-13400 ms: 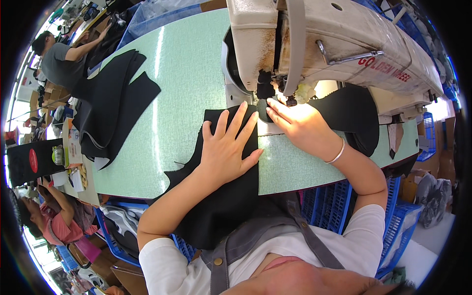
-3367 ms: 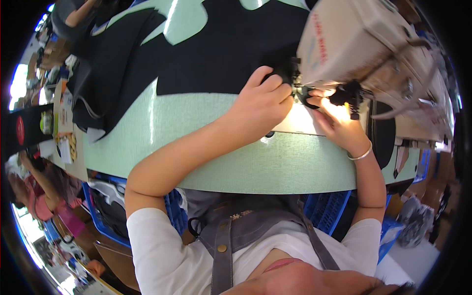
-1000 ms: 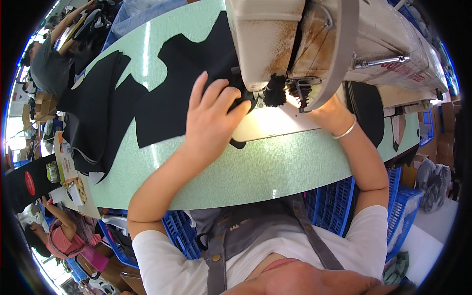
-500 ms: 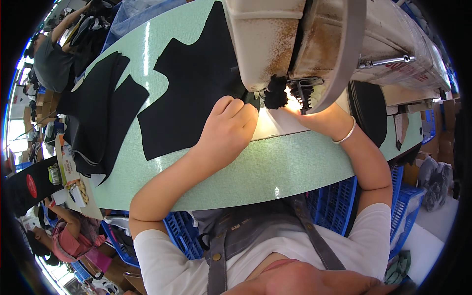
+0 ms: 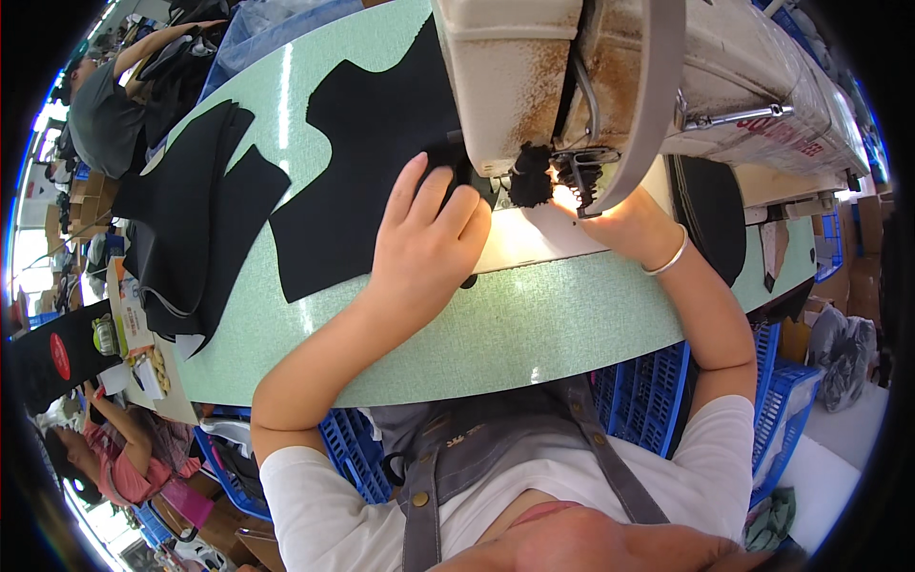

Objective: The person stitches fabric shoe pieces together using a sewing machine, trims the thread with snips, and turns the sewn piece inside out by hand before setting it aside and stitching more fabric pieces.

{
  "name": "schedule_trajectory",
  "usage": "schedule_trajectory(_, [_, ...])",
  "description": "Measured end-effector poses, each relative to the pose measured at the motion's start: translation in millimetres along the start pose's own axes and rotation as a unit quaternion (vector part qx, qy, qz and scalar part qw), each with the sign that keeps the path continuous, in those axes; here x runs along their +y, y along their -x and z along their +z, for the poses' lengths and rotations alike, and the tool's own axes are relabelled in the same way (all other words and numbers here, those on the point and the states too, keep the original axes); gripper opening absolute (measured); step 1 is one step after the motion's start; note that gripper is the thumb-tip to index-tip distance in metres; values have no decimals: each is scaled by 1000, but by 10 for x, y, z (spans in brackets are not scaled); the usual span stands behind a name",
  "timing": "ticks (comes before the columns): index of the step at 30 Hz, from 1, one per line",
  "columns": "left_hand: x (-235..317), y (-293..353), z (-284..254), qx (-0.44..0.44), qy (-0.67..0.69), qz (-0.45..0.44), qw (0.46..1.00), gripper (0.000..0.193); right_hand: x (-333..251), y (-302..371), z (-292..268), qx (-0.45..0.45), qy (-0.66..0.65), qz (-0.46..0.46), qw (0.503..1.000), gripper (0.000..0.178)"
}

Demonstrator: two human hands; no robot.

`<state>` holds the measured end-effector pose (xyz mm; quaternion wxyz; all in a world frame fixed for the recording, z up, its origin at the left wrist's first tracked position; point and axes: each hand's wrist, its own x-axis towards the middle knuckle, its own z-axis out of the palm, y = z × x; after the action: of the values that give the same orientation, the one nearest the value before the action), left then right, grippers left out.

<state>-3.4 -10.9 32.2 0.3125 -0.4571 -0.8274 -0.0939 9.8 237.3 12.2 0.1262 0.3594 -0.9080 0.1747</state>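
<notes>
- One pale green surface (image 5: 534,324) fills the middle of our view, curving from far left to right, with blue crates under its near edge.
- Over its far right part stands our cream sewing machine (image 5: 724,86), rust-stained on the head, its needle area lit by a small bright lamp.
- Left of the machine lies the black fabric piece (image 5: 362,181), flat on the surface, its right edge running in beneath the machine head.
- Further left, a stack of black cut pieces (image 5: 191,238) rests near the surface's left end, well apart from our hands.
- Our left hand (image 5: 429,243) lies palm down on the right edge of the black fabric piece, fingers bent and pressing it just beside the needle area; it clutches nothing.
- Our right hand (image 5: 624,224) sits right of the needle, mostly hidden under the machine head, so we cannot tell whether it is clenched or flat; a thin bracelet (image 5: 667,259) circles its wrist.
- At far left another person in a grey top (image 5: 100,105) bends over dark cloth.
</notes>
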Motion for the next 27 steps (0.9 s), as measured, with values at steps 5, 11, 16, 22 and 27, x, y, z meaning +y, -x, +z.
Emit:
schedule_trajectory(5, [29,157,4,-115,121,-12,986,26,-127,32,119,67,84,-89,990,30])
schedule_trajectory(11, [81,150,124,-60,94,11,994,12,-410,-10,62,-72,266,-28,961,39])
schedule_trajectory(16, [37,120,170,-58,86,9,995,13,-296,-98,114,35,156,-51,986,36])
schedule_trajectory(22, [33,67,-69,-65,-4,-27,998,21,64,15,103,106,94,-51,989,25])
schedule_trajectory(27, [-64,141,-83,-147,126,7,981,29,-64,-70,44,73,69,-119,988,27])
